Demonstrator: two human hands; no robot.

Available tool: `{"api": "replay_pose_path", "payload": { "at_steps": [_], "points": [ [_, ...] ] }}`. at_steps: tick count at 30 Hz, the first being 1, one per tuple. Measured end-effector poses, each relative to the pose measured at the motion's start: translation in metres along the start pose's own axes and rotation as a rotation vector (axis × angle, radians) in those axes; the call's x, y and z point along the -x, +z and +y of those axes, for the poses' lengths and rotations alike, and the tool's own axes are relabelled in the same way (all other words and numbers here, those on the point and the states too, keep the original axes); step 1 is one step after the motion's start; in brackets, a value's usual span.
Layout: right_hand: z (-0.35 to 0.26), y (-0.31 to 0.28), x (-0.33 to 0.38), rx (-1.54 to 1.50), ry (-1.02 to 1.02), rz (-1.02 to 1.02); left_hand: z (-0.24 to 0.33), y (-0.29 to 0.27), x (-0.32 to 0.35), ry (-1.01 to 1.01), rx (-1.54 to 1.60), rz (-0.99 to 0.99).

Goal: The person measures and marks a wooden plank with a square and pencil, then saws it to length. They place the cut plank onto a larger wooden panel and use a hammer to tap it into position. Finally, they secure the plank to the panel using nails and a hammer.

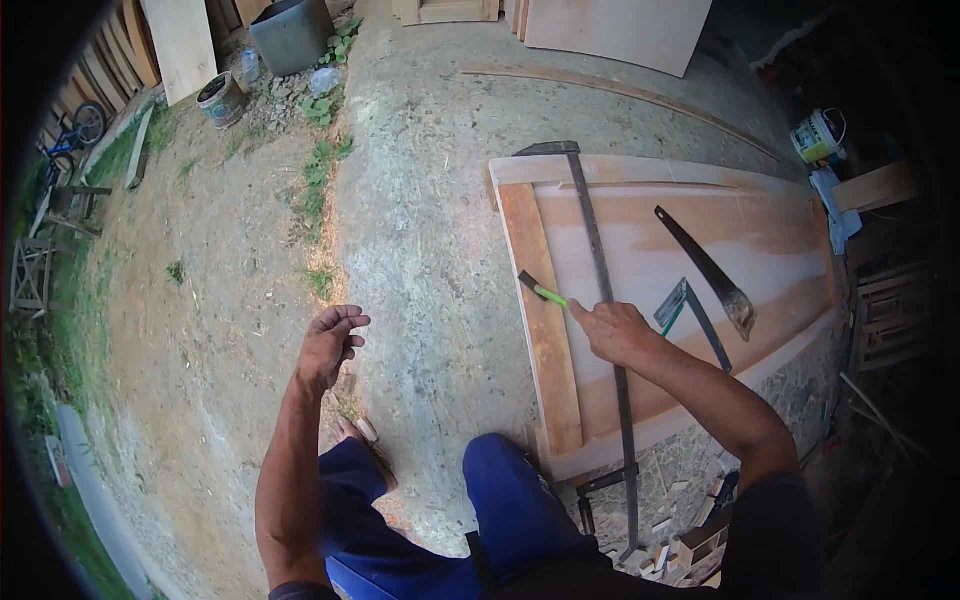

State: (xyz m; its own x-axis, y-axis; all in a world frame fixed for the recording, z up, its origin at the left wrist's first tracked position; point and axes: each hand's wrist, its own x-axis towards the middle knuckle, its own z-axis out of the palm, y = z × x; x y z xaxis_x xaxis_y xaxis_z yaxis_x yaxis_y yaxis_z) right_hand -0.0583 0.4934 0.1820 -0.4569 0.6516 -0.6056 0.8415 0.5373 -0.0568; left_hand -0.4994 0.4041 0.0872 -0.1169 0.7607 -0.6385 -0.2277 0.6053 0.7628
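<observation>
My right hand is closed round the green handle of a hammer; its dark head is over the wooden strip at the panel's left end. Beneath that hand lies a large wooden panel, framed like a door. A long metal bar clamp spans the panel, its screw end past the near edge. To the right of the hand are a try square and a handsaw. My left hand hangs over the ground, fingers loosely curled and apart, with nothing visible in them.
Wood offcuts lie by the panel's near edge. A long thin batten is on the concrete beyond it, before leaning boards. A white bucket stands at far right, a grey tub and small pot at far left.
</observation>
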Motion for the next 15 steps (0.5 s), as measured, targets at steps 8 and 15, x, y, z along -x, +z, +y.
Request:
{"api": "replay_pose_path", "payload": {
  "at_steps": [8, 15],
  "points": [
    [-0.012, 0.002, -0.042, -0.037, -0.087, 0.007, 0.073, -0.022, 0.196, 0.064, 0.377, 0.289],
    [-0.020, 0.001, -0.057, -0.092, -0.041, -0.074, 0.155, 0.048, 0.241, 0.528, -0.419, 0.490]
  ]
}}
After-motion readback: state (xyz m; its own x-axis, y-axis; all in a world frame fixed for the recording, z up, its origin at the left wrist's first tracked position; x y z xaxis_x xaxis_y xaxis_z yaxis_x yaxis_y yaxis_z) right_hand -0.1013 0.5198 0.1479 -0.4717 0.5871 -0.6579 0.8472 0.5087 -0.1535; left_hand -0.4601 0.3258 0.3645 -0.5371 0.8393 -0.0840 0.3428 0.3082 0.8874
